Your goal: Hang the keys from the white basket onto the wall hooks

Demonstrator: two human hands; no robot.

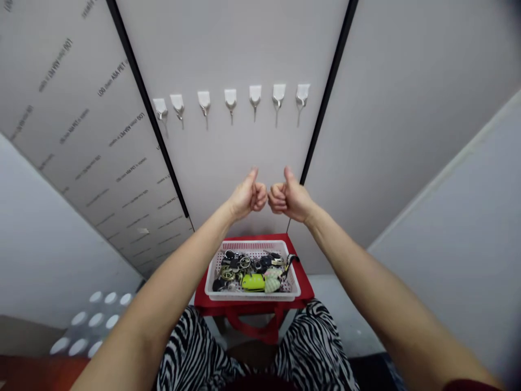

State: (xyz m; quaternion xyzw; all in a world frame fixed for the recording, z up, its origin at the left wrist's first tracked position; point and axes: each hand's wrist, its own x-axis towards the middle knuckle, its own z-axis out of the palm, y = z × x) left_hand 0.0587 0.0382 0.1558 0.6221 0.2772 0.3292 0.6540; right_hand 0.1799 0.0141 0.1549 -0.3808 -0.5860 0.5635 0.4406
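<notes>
My left hand (249, 194) is raised in front of the wall panel, fingers curled into a fist and thumb pointing up. Close beside it, my right hand (290, 196) makes the same thumbs-up shape, the knuckles of both nearly meeting. Nothing shows in either fist. Below them a white plastic basket (252, 297) holds a jumble of keys and key rings (245, 263), with a bright yellow-green item (253, 282) and a pale checked one (272, 284) near its front. Above the hands, a row of several white adhesive hooks (230, 99) runs across the panel.
The basket stands on a red cloth bag (306, 288) laid over a low stand before my knees. Black vertical strips (331, 87) edge the panel. White-capped bottles (96, 320) stand at lower left. Pale walls (456, 228) close in on both sides.
</notes>
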